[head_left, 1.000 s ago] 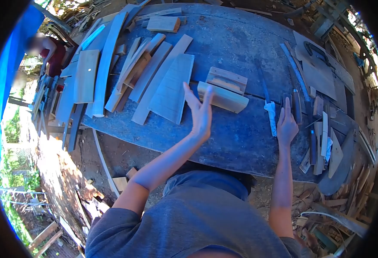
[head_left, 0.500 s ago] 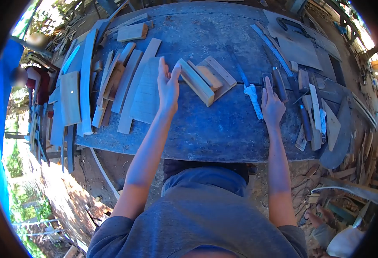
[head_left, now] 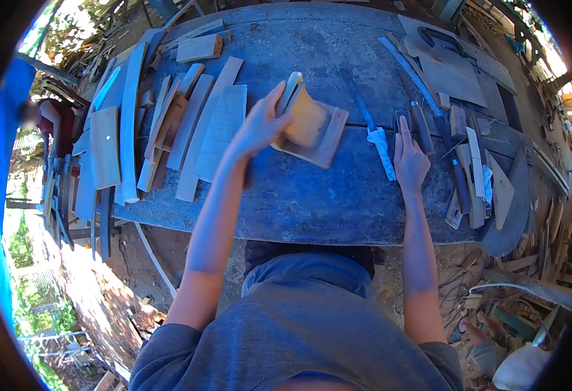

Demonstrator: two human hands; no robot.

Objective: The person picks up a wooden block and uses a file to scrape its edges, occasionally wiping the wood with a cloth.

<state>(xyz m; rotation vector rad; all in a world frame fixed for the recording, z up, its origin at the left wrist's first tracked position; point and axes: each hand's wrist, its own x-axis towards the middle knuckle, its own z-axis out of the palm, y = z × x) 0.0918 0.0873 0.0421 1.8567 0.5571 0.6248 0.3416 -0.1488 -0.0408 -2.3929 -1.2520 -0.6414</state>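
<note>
My left hand (head_left: pixel 263 124) is closed on the upright board of a wooden assembly (head_left: pixel 317 124), which stands tilted on the workbench. The assembly has a flat base board and a curved lighter piece between the boards. My right hand (head_left: pixel 411 159) is low over the bench with its index finger stretched along a small flat dark piece (head_left: pixel 403 118); the other fingers are curled and what is beneath them is hidden. Just left of it lies a long narrow blade with a cloth-wrapped handle (head_left: pixel 382 153). A dark-handled tool (head_left: pixel 423 127) lies to its right.
Several wooden boards (head_left: pixel 195 120) lie across the left of the workbench (head_left: pixel 318 215). On the right are a clamp (head_left: pixel 442 40), a hand saw (head_left: pixel 514 202) and loose wood strips (head_left: pixel 476 159). Another person's legs (head_left: pixel 488 339) show at lower right.
My left hand has gone from outstretched beside the wooden assembly to gripping its upright board. The assembly has turned and tipped, showing its curved piece. My right hand has barely moved.
</note>
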